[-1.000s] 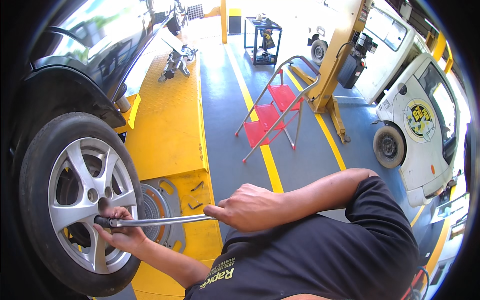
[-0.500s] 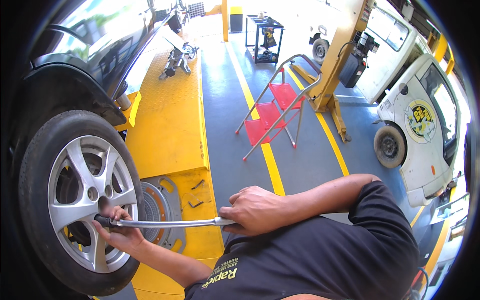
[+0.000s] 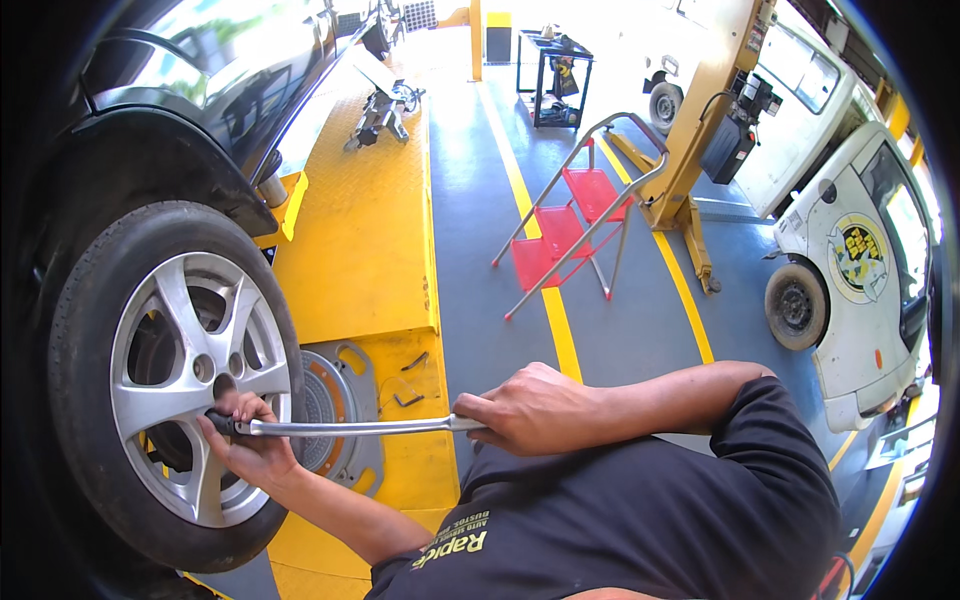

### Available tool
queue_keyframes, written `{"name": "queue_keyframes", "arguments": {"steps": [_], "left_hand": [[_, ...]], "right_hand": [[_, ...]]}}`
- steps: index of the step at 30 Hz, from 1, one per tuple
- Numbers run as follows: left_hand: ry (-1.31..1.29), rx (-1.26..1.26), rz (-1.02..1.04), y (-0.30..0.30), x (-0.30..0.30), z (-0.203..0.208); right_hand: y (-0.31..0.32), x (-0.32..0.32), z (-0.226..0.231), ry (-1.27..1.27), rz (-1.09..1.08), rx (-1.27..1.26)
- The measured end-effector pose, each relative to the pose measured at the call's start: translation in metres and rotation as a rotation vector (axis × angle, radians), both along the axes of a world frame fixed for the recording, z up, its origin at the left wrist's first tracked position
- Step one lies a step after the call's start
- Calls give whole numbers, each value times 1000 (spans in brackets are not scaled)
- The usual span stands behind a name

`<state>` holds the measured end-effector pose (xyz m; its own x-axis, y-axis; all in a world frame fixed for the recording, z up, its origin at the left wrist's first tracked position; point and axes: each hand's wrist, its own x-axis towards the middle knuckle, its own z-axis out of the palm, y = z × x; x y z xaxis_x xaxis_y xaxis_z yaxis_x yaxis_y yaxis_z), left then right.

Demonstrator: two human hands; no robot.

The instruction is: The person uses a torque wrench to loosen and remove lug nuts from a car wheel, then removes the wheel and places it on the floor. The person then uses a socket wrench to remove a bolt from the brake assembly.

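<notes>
A long silver socket wrench lies nearly level across the view, its dark socket up against the lug area near the centre of the wheel's silver alloy rim. Around the wrench head and socket, my left hand is closed, fingers on top and thumb below. My right hand grips the far end of the handle in a fist. The black tyre surrounds the rim, mounted under the fender of a dark car. The lug nut itself is hidden by the socket and fingers.
A yellow ramp platform with a round metal turning plate sits beside the wheel. Beyond stand a red folding step stool, a yellow lift post, a black tool cart and a white van.
The view has shifted, so the wheel, ramp and stool sit further right and slightly higher. Both hands keep the same hold on the wrench, which stays nearly level against the wheel.
</notes>
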<state>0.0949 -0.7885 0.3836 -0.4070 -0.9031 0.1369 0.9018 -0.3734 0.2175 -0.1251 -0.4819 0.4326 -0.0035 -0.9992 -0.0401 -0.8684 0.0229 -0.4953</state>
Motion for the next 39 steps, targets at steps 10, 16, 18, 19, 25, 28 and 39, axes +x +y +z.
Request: {"name": "queue_keyframes", "arguments": {"steps": [10, 16, 18, 19, 25, 28, 39], "left_hand": [[321, 7, -31, -9, -14, -12], [141, 83, -53, -2, 0, 0], [405, -118, -332, -14, -7, -7], [523, -168, -371, -19, -11, -12], [300, -23, -120, -15, -4, -26], [71, 11, -17, -5, 5, -20], [34, 250, -56, 11, -20, -117]], "right_hand": [[-13, -17, -11, -678, 88, 392], [-2, -2, -18, -407, 25, 16], [-7, -4, -12, -675, -20, 95], [-10, -7, -7, -850, -25, 254], [-13, -12, 14, -608, -4, 477], [-6, -5, 6, -226, -28, 35], [29, -47, 78, -341, -100, 353]]}}
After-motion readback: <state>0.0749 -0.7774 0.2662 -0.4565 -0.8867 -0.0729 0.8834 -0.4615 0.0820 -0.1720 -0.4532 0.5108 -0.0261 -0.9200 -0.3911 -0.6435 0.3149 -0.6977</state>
